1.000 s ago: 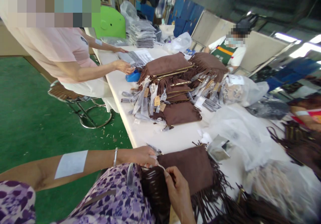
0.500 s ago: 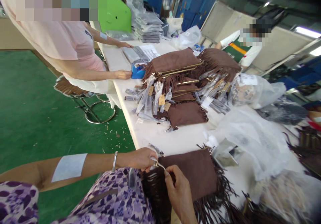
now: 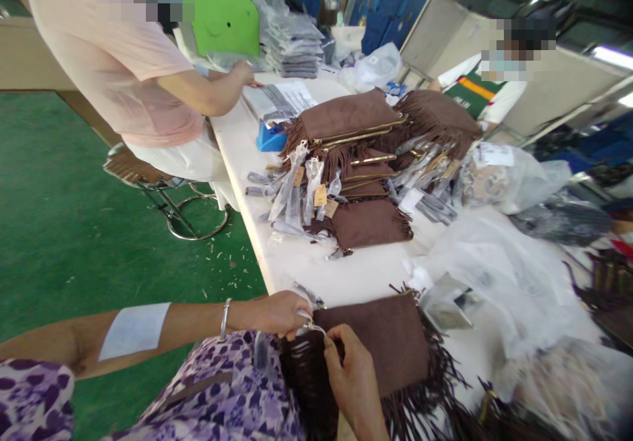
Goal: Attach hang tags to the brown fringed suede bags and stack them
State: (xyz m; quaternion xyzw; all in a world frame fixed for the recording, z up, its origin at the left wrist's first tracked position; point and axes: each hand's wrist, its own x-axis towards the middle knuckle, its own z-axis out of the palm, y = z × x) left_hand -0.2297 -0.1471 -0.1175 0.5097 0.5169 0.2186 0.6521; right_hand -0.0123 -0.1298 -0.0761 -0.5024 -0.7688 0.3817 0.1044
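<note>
A brown fringed bag (image 3: pixel 380 342) lies flat at the near edge of the white table (image 3: pixel 306 269). At its upper left corner my left hand (image 3: pixel 281 312) is closed on a thin white strip (image 3: pixel 316 327) by a small metal ring. My right hand (image 3: pixel 352 368) pinches the other end of this strip between thumb and fingertips, over the bag's left part. Dark fringe hangs below both hands.
Brown bags (image 3: pixel 351 118) with plastic-wrapped straps and tags are piled ahead. Clear plastic bags (image 3: pixel 494 269) lie at the right. A person in pink (image 3: pixel 148 78) stands at the left; another person (image 3: pixel 475 91) is across the table. A blue box (image 3: pixel 270 138) sits near the left edge.
The person in pink has drawn the near hand away from the blue box and over toward the papers. My hands have barely moved, still holding the strip.
</note>
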